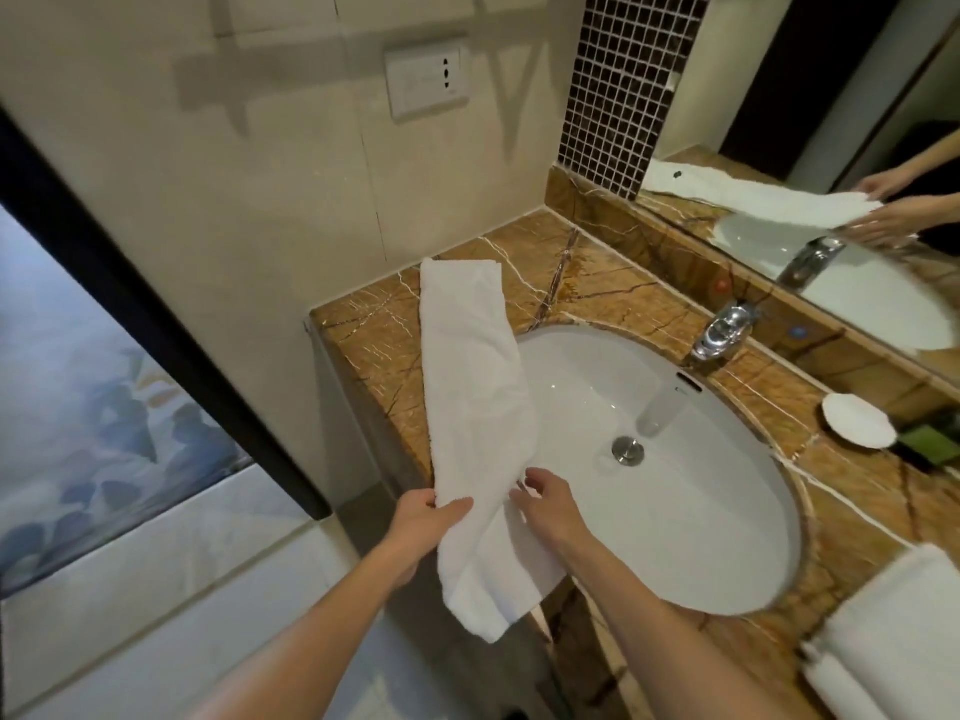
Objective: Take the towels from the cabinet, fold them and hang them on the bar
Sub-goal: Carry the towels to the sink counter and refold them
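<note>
The left hand [421, 517] pinches the white towel [467, 366] at its near end; the right hand [545, 506] pinches an adjacent layer. The towel, folded into a long strip, lies along the marble countertop [363, 335] left of the sink [675, 485], with its near end overhanging. A dark mark on its mirrored far end is illegible.

Surface [597, 283]: brown veined stone.
Basin [675, 511]: white oval bowl sunk into the middle of the surface.
Tap [724, 330]: chrome, on the back edge behind the basin.
Towel [467, 366]: white narrow strip; far end flat on the left corner, crosses the basin rim, near end past the front edge.
Dish [858, 420]: small, white, right of the tap.
Green object [930, 444]: just beside the dish, blurred.
Folded white cloth [904, 631]: right front corner, partly out of frame.
</note>
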